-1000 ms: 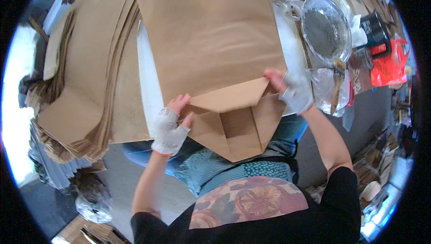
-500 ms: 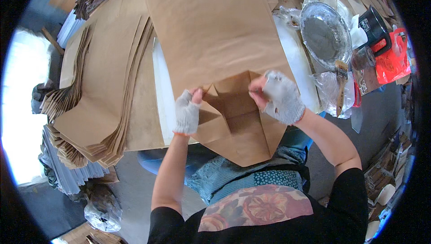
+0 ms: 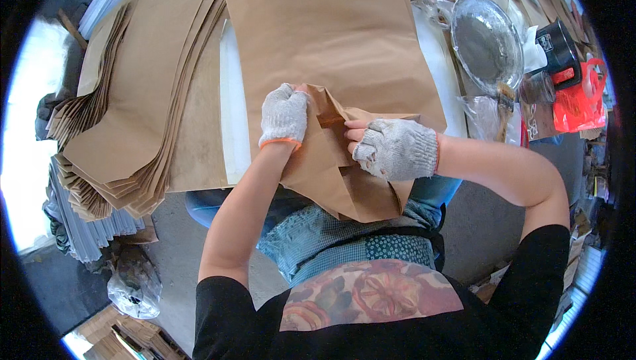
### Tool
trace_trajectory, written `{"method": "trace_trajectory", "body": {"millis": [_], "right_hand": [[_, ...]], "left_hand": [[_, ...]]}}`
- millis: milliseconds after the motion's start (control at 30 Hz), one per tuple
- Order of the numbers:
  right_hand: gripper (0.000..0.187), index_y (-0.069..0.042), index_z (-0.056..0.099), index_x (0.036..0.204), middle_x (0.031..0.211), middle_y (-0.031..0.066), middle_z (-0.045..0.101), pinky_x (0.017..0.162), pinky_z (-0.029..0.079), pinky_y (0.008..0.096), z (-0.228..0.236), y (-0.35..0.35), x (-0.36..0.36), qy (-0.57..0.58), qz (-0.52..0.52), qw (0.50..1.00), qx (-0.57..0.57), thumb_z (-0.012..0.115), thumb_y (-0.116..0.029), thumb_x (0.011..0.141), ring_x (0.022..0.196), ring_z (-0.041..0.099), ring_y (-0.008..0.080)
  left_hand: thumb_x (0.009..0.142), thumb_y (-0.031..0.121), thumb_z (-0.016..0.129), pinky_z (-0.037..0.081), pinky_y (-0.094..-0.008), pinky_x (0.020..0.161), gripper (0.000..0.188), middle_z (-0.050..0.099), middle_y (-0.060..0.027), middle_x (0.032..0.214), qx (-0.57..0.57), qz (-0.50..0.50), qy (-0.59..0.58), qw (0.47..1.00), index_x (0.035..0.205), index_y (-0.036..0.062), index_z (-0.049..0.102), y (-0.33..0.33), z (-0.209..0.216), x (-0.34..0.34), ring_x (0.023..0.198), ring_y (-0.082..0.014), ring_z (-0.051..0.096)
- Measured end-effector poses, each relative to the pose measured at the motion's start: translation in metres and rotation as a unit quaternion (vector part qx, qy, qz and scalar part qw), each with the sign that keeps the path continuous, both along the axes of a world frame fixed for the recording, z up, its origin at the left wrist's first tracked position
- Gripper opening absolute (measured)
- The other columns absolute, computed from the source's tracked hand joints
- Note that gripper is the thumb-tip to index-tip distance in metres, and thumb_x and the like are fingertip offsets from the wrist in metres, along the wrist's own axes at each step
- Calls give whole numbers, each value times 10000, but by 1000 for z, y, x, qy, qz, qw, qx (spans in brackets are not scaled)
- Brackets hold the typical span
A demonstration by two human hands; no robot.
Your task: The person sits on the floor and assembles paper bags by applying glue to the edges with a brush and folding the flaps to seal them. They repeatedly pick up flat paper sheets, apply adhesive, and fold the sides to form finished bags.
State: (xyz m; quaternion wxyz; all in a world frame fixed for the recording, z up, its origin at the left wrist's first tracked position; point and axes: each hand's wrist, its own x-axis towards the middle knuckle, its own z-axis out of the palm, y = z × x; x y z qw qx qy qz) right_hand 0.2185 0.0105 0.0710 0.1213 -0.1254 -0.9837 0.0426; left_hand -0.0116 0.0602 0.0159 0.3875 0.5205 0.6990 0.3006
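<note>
A large brown paper bag (image 3: pixel 324 35) lies flat on the table, its near end opened out into folds and flaps over the table's front edge. My left hand (image 3: pixel 285 113), in a fingerless white knit glove with an orange cuff, is closed on the upper left fold of that end. On the right, my right hand (image 3: pixel 396 148), gloved the same way, has its fingers closed on the paper edge at the middle of the opening. The folds partly hide the fingertips of both hands.
Stacked brown paper bags (image 3: pixel 142 95) fan out on the left. To the right stand a metal basin (image 3: pixel 487 42) with grey contents, a wooden-handled brush (image 3: pixel 505 111), a black mug (image 3: pixel 558 49) and a red plastic bag (image 3: pixel 580 98). A clear plastic bag (image 3: pixel 134 284) sits on the floor.
My left hand has moved up along the fold, and my right hand has come inward and down. The bag's opening, wide and squared before, is now drawn together and creased.
</note>
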Motion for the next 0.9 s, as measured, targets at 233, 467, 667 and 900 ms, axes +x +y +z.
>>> {"method": "trace_trajectory", "body": {"millis": [233, 467, 667, 900], "right_hand": [[127, -121, 700, 736, 721, 56, 669, 952, 480, 392, 41, 66, 8, -99, -37, 994, 14, 657, -234, 696, 747, 653, 238], [104, -206, 757, 761, 806, 82, 730, 691, 553, 368, 51, 56, -50, -415, -105, 901, -61, 673, -158, 722, 830, 695, 247], [219, -107, 730, 1014, 1048, 86, 708, 797, 538, 368, 7, 16, -20, -539, -281, 788, -92, 653, -182, 824, 1002, 672, 238], [290, -14, 630, 1127, 1092, 136, 602, 891, 493, 371, 12, 6, 28, -352, -317, 880, 25, 535, -121, 874, 1029, 596, 290]], "left_hand": [[878, 285, 641, 511, -382, 766, 239, 641, -68, 856, 453, -196, 318, 809, 949, 58, 667, -27, 42, 11, 829, -291, 622], [818, 277, 659, 572, -447, 717, 218, 728, -158, 944, -61, -463, 446, 763, 902, 88, 728, -26, 98, 46, 889, -325, 711], [715, 161, 753, 551, -384, 847, 322, 700, -101, 1033, -68, -480, 554, 677, 1019, 59, 728, -62, 65, 14, 1100, -267, 638], [830, 134, 609, 509, -529, 924, 582, 437, -203, 1424, 3, -473, 464, 749, 1388, 90, 451, -64, 67, -15, 1177, -419, 568]]}}
